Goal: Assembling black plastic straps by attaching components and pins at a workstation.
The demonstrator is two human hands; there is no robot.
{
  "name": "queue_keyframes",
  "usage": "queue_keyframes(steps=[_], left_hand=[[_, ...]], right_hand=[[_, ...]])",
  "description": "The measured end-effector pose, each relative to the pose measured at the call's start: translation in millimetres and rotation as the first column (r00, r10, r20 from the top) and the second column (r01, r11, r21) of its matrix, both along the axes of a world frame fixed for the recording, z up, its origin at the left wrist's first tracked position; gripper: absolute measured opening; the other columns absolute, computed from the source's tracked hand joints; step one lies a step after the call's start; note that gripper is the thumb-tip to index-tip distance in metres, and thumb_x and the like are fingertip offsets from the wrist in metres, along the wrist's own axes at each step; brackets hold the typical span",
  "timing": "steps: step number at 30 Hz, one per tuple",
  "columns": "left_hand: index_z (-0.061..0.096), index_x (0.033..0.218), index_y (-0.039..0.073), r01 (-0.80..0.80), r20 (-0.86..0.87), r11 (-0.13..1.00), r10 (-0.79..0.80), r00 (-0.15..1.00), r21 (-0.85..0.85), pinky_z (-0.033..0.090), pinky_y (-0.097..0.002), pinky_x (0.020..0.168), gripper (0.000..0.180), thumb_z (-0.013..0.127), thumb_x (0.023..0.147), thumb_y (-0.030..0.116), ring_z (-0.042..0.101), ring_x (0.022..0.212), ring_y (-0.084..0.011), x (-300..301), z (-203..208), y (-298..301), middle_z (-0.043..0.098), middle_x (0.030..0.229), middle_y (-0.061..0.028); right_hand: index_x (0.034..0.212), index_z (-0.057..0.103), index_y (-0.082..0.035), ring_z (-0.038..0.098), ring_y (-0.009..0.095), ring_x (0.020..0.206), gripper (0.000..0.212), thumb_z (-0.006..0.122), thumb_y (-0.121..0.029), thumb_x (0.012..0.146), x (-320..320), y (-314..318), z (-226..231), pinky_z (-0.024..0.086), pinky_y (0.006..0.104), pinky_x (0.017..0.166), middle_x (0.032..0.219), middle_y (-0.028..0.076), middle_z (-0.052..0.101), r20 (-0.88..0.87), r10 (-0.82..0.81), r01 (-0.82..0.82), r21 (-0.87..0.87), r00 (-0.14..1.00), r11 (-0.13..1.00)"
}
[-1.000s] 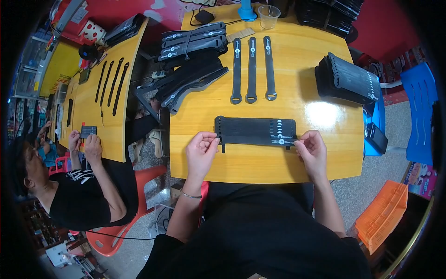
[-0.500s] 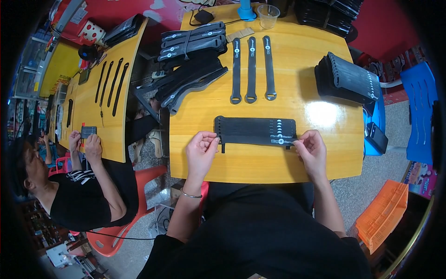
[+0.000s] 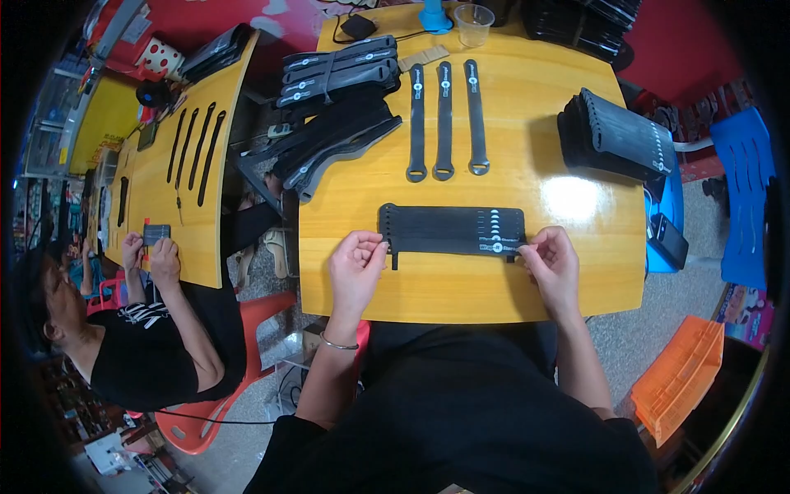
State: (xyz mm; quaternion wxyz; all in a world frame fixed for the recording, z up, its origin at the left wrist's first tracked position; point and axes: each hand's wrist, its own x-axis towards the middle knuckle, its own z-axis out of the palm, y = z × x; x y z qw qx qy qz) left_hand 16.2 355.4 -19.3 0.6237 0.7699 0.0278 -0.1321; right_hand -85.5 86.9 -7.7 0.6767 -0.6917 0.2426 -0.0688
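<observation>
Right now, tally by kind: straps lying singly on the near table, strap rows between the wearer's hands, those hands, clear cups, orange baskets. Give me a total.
Single straps: 3
Strap row: 1
Wearer's hands: 2 (left hand, right hand)
Clear cup: 1
Orange basket: 1
Total: 8

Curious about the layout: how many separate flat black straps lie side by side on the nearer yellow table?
3: the left flat black strap, the middle strap and the right strap, all beyond the overlapping row of black straps. None looks hidden.
</observation>
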Motion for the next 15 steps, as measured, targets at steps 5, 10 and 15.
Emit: queue_keyframes(steps=[5,10,15], left_hand=[[0.058,0.091,-0.001,-0.008,0.0,1.0,0.008,1.0,-0.015,0.044,-0.0149,0.049,0.01,0.063,0.083,-0.001,0.053,0.058,-0.0034,-0.5,-0.1,-0.3,0.056,0.073,-0.0003],[0.058,0.091,-0.001,0.001,0.004,1.0,-0.001,1.0,-0.016,0.044,-0.0148,0.048,0.01,0.063,0.083,-0.001,0.053,0.058,-0.0033,0.0,1.0,-1.3,0.056,0.073,-0.0001],[0.057,0.092,-0.001,-0.005,0.007,1.0,0.005,1.0,-0.004,0.043,-0.0152,0.047,0.01,0.063,0.083,-0.001,0.053,0.059,-0.0034,-0.6,0.5,-1.4,0.055,0.073,0.0]], right_hand=[[0.091,0.05,-0.004,0.054,0.004,0.067,0.019,0.067,-0.001,0.081,3.3,0.2,-2.4,0.045,0.0166,0.06,0.076,-0.002,0.054,-0.033,0.002,-0.004,-0.078,0.999,0.997],[0.089,0.051,-0.003,0.052,0.003,0.065,0.019,0.067,-0.001,0.08,5.2,0.6,-5.9,0.044,0.0165,0.058,0.074,-0.002,0.054,-0.051,-0.011,0.002,-0.159,0.999,0.987],[0.088,0.052,-0.002,0.052,0.004,0.061,0.019,0.069,-0.001,0.079,6.9,2.2,-6.4,0.045,0.0177,0.057,0.07,-0.001,0.055,-0.064,-0.024,0.008,-0.236,0.998,0.972]])
